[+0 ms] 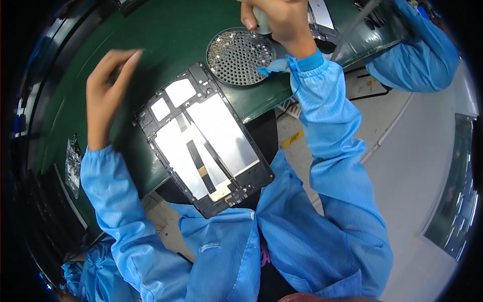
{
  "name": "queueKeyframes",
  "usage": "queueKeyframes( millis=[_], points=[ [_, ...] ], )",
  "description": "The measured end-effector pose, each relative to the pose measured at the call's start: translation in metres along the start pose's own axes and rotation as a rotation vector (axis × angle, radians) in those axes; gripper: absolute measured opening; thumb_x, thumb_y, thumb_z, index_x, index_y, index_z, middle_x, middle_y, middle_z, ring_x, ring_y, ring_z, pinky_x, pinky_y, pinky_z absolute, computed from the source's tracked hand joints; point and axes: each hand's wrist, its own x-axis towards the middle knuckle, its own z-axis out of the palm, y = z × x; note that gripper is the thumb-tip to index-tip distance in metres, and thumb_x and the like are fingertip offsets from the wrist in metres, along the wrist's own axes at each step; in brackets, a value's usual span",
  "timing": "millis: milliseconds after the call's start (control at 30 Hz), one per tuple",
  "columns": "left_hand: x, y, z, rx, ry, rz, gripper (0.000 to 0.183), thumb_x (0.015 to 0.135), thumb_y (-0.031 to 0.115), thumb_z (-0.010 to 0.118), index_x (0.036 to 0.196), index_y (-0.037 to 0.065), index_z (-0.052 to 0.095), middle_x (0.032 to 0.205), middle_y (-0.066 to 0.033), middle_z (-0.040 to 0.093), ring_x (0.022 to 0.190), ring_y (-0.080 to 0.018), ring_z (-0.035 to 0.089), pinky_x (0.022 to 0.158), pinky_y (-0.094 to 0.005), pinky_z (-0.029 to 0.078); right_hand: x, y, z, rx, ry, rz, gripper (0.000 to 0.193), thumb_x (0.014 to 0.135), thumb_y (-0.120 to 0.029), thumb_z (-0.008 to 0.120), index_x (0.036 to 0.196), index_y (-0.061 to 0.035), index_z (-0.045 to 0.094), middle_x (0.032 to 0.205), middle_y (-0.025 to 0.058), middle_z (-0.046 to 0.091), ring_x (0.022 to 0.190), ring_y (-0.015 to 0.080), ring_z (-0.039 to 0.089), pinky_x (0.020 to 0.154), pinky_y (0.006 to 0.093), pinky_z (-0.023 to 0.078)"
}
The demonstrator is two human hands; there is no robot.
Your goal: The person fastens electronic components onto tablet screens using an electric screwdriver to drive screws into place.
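My right hand is closed around a pale green, rounded tool that looks like an electric screwdriver; its upper part is hidden by my fingers. The tool's lower end is over the far right part of a round screw tray, a dark plate full of holes with loose small screws at its left. Left of an opened tablet, my left hand is raised with thumb and forefinger tips together. Anything pinched there is too small to make out. The tablet lies askew, overhanging the table's near edge above my lap.
The green table curves around me. A clear plastic bag with dark bits lies at its left edge. Another device lies beyond my right wrist. At the far right shows another person's blue sleeve.
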Motion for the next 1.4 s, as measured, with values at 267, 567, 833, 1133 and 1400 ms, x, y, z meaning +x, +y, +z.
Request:
queueKeyframes(
  millis=[267, 567, 833, 1133, 1400],
  points=[
    [-0.071, -0.018, -0.022, -0.118, -0.093, -0.278, 0.022, 0.092, 0.010, 0.069, 0.111, -0.001, 0.073, 0.087, -0.0005, 0.058, 0.078, -0.0077, 0.050, 0.067, -0.0221, 0.034, 0.003, 0.011, 0.012, 0.028, 0.005, -0.002, 0.022, 0.084, 0.005, 0.058, 0.105, 0.0075, 0.065, 0.093, 0.0190, 0.073, 0.045, 0.0130, 0.055, 0.042, 0.0263, 0.046],
    [-0.072, -0.016, -0.016, 0.086, -0.139, -0.162, 0.016, 0.087, 0.010, 0.073, 0.099, 0.000, 0.077, 0.085, -0.0052, 0.066, 0.082, -0.0154, 0.058, 0.077, -0.0282, 0.039, 0.001, 0.011, 0.014, 0.026, 0.015, 0.015, 0.022, 0.083, 0.004, 0.057, 0.104, 0.0072, 0.064, 0.093, 0.0188, 0.072, 0.045, 0.0132, 0.054, 0.043, 0.0263, 0.046],
    [-0.074, -0.014, -0.014, 0.037, -0.109, -0.184, 0.013, 0.083, 0.008, 0.076, 0.094, 0.000, 0.075, 0.084, -0.0060, 0.066, 0.079, -0.0158, 0.058, 0.073, -0.0280, 0.040, -0.001, 0.015, 0.012, 0.017, -0.006, -0.009, 0.021, 0.083, 0.004, 0.057, 0.103, 0.0074, 0.064, 0.092, 0.0183, 0.072, 0.045, 0.0131, 0.054, 0.043, 0.0262, 0.046],
    [-0.078, -0.023, -0.018, -0.001, -0.098, -0.182, 0.012, 0.093, 0.007, 0.066, 0.092, -0.003, 0.072, 0.086, -0.0072, 0.065, 0.081, -0.0164, 0.057, 0.071, -0.0284, 0.042, 0.001, 0.018, 0.014, 0.000, -0.010, -0.028, 0.020, 0.083, 0.004, 0.058, 0.102, 0.0076, 0.064, 0.091, 0.0183, 0.072, 0.045, 0.0128, 0.054, 0.043, 0.0260, 0.046],
    [-0.079, -0.023, -0.025, 0.000, -0.148, -0.160, 0.013, 0.086, 0.006, 0.068, 0.095, -0.002, 0.072, 0.090, -0.0088, 0.066, 0.087, -0.0196, 0.059, 0.078, -0.0305, 0.044, 0.001, 0.018, 0.015, 0.017, -0.007, -0.009, 0.022, 0.083, 0.004, 0.058, 0.104, 0.0075, 0.065, 0.092, 0.0187, 0.072, 0.045, 0.0128, 0.055, 0.043, 0.0259, 0.046]
  ],
)
